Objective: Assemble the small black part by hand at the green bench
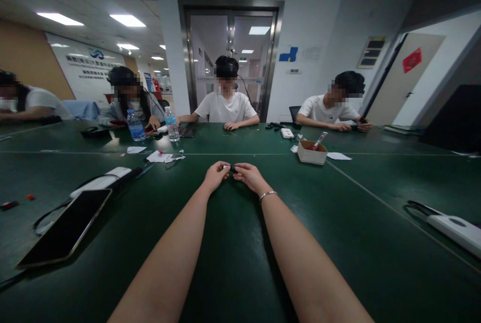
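Both my arms stretch out over the green table (233,243). My left hand (217,176) is closed, with thumb and fingers pinched at a small piece that shows a pale, shiny spot. My right hand (249,176), below a silver bracelet (268,195), pinches a small black object (232,168) between thumb and fingers. The fingertips of the two hands nearly meet around it. The object is too small and too covered by fingers to name, and I cannot tell whether it is one piece or two.
A phone (67,227) and a white device with a cable (103,181) lie at left. A small box (311,153) stands ahead on the right; another white device (456,227) lies far right. Bottles (136,126), papers (160,156) and several seated people are across the table.
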